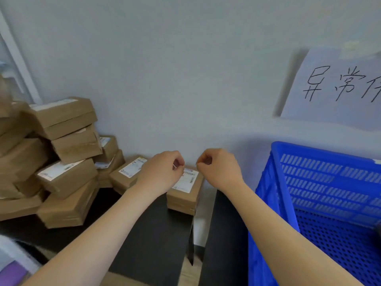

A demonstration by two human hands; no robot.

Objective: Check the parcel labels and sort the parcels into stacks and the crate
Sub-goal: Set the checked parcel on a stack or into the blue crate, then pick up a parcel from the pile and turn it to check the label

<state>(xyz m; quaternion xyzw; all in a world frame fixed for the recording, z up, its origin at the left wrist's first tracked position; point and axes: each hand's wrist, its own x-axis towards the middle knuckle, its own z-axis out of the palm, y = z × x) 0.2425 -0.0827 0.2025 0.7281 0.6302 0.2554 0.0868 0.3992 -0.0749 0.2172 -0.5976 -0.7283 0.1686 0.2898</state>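
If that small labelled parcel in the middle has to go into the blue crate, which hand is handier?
Right, probably. The right hand hovers by the parcel on the side nearest the blue crate; the left hand would have to cross over.

Pale grey wall; handwritten paper sign; black tables, gap between.

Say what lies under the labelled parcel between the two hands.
Under the labelled parcel sits what looks like a second brown parcel, its front edge showing, on the black table. Its top and any label are covered by the parcel above.
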